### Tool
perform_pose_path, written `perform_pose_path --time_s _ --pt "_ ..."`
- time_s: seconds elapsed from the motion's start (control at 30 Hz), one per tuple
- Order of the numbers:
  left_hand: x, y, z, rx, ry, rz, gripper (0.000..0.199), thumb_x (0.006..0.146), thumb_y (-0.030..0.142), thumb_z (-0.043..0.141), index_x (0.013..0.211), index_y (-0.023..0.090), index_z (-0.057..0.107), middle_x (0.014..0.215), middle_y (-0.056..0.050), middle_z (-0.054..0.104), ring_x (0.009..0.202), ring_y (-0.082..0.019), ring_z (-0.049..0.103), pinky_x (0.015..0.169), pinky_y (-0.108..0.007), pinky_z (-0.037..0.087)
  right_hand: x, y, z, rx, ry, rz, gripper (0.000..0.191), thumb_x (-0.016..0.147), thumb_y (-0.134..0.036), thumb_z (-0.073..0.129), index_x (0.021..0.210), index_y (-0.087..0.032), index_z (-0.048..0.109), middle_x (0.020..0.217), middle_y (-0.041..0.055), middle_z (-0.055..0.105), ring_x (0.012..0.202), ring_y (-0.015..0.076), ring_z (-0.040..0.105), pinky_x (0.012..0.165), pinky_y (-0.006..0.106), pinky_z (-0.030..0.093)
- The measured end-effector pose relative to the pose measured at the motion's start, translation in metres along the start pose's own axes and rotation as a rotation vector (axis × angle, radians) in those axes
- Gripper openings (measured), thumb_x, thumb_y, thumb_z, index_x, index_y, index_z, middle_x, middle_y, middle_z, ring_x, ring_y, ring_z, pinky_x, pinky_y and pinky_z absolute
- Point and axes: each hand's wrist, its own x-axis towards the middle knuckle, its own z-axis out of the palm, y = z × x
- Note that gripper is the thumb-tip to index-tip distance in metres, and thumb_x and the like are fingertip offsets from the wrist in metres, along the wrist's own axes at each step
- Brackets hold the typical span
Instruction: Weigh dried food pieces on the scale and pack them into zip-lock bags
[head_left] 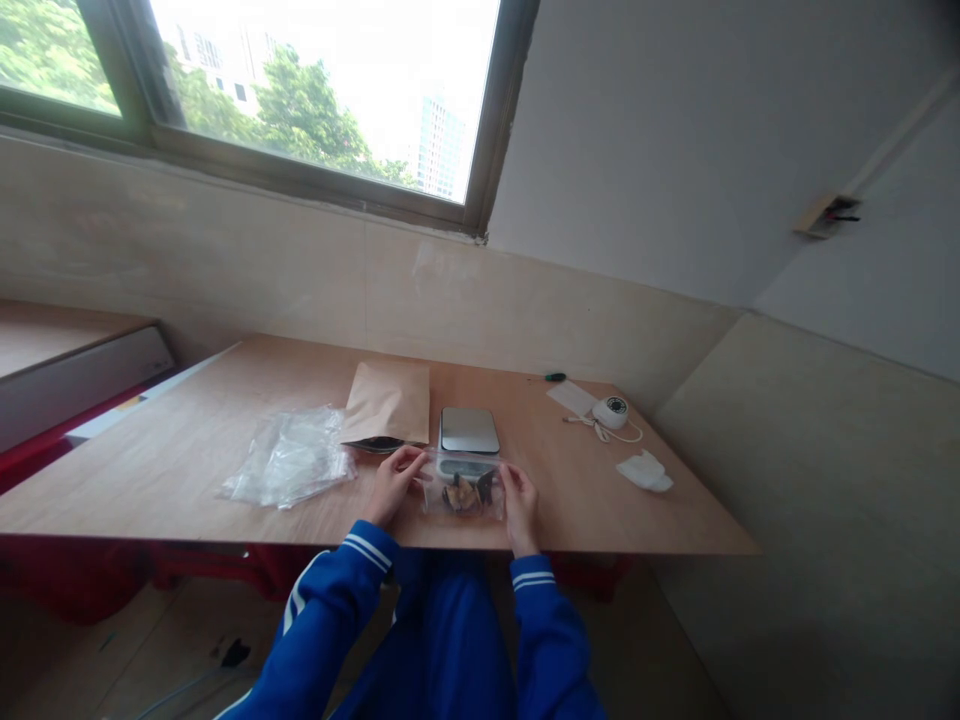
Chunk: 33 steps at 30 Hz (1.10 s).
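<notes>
Blue sleeves reach forward, and I've got left hand and right hand pinching a clear bag by its upper sides, dark and tan pieces inside, near the table's close edge, before the silver scale. Far left, a white panel's faint marks: unreadable.

No lettering, brand or number can be read. Small faint marks stand at the right end of the white panel, beyond the worktop's left edge, too blurred to make out. On the silver scale near the worktop's front edge, the dark strip, seen through the clear bag, gives no legible figures.
</notes>
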Motion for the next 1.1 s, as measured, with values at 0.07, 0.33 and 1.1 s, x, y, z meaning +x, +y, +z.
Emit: perform_pose_path --time_s 0.07,0.33,1.1 --pt "-0.001 0.0 0.0 0.002 0.003 0.003 0.041 0.067 0.054 0.066 0.081 0.016 0.059 0.081 -0.004 0.066 0.065 -0.018 0.066 0.047 -0.023 0.047 0.0 0.0 0.0 0.005 0.001 -0.004 0.041 0.069 -0.051 0.067 0.088 -0.015 0.068 0.088 0.0075 0.071 0.082 0.0197 0.066 0.077 0.032 0.051" --pt "-0.002 -0.001 0.001 -0.02 0.055 -0.001 0.043 0.067 0.055 0.065 0.082 0.015 0.059 0.071 0.0 0.06 0.052 -0.01 0.057 0.042 -0.019 0.041 -0.004 -0.009 0.001 -0.062 -0.056 0.013 0.048 0.07 -0.055 0.064 0.092 -0.013 0.069 0.088 0.0094 0.072 0.08 0.0206 0.065 0.073 0.031 0.051" --pt "0.001 -0.01 -0.001 0.073 0.001 -0.014 0.042 0.073 0.055 0.059 0.088 0.015 0.059 0.063 0.001 0.059 0.044 -0.008 0.048 0.042 -0.019 0.037 -0.002 0.003 -0.002 -0.111 -0.079 -0.011 0.037 0.077 -0.053 0.059 0.084 -0.017 0.063 0.077 0.0036 0.068 0.073 0.017 0.064 0.07 0.027 0.049"
